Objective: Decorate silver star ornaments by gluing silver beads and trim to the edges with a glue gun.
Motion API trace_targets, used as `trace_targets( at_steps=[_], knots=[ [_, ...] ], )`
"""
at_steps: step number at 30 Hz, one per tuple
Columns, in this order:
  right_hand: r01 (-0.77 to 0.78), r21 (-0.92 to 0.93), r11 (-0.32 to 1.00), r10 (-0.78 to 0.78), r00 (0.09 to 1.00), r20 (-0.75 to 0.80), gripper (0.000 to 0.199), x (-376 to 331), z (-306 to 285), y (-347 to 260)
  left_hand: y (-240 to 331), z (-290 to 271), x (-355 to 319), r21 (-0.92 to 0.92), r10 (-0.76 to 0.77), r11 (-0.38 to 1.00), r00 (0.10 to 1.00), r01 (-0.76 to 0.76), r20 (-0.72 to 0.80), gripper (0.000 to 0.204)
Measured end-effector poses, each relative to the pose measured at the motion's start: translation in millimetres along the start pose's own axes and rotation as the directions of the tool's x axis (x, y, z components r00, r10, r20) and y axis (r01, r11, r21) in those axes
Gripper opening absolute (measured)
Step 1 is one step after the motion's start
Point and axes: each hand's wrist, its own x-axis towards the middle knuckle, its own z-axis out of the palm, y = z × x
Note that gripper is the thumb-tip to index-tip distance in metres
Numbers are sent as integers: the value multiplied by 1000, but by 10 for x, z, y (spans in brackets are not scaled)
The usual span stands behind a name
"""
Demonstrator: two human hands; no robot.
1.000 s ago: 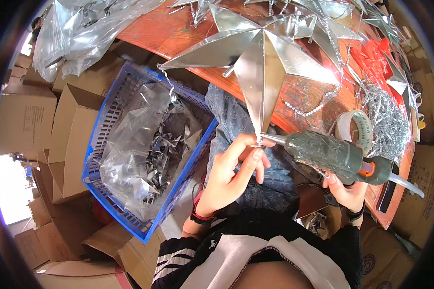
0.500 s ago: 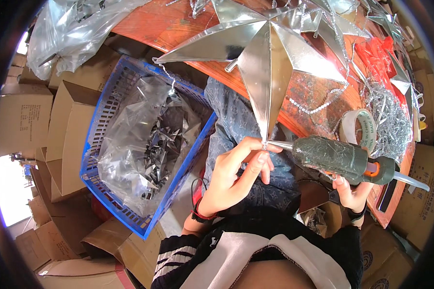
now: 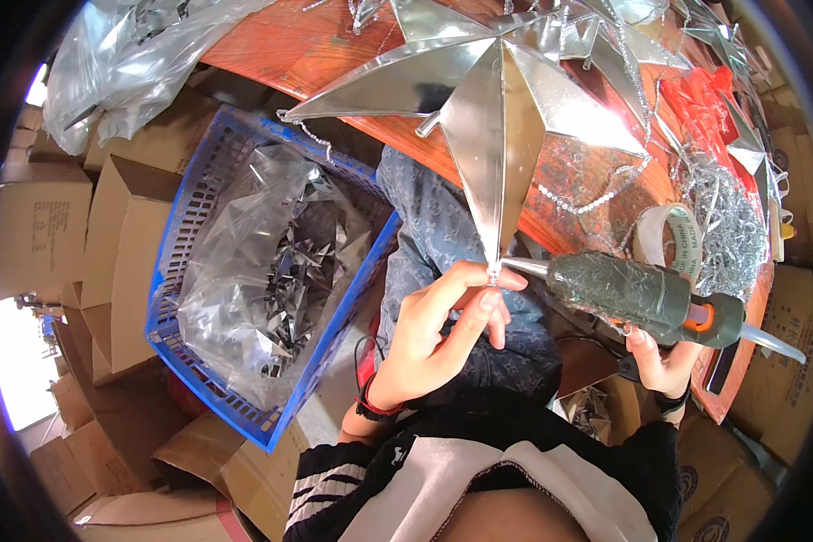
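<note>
A large silver star (image 3: 488, 135) with folded, shiny points rests partly on the table, one long point reaching toward me. My left hand (image 3: 429, 348) is closed in a pinch on the tip of that point, where a few small sparkly beads show. In my right hand (image 3: 664, 361) is a dark green glue gun (image 3: 619, 291), gripped from below, with strands of dried glue on its body. Its metal nozzle touches or nearly touches the tip beside my left fingertips. A translucent glue stick (image 3: 772, 343) sticks out of its back end. My right fingers are partly hidden under the gun.
On the red-brown wooden table (image 3: 587, 221) lie a roll of tape (image 3: 668, 237), tangled silver strands (image 3: 727, 221), a red plastic bag (image 3: 700, 108) and more silver stars. A blue basket (image 3: 167, 262) with bagged silver pieces stands at left. Cardboard boxes (image 3: 122, 262) crowd the left.
Both hands, the star and the glue gun keep almost the same pose. The view has shifted slightly, and the bead strand at the star's left point has swung a little.
</note>
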Motion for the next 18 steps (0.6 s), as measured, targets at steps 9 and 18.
trace_targets(
  at_steps=[9, 18],
  knots=[
    [-276, 42, 960, 279, 945, -170, 56, 361, -56, -326, -39, -61, 5, 16, -36, 999, 999, 36, 33, 12],
    [-178, 17, 984, 178, 964, -197, 30, 534, -7, -422, -121, -227, 66, 193, -98, 979, 987, 72, 128, 12]
  ],
)
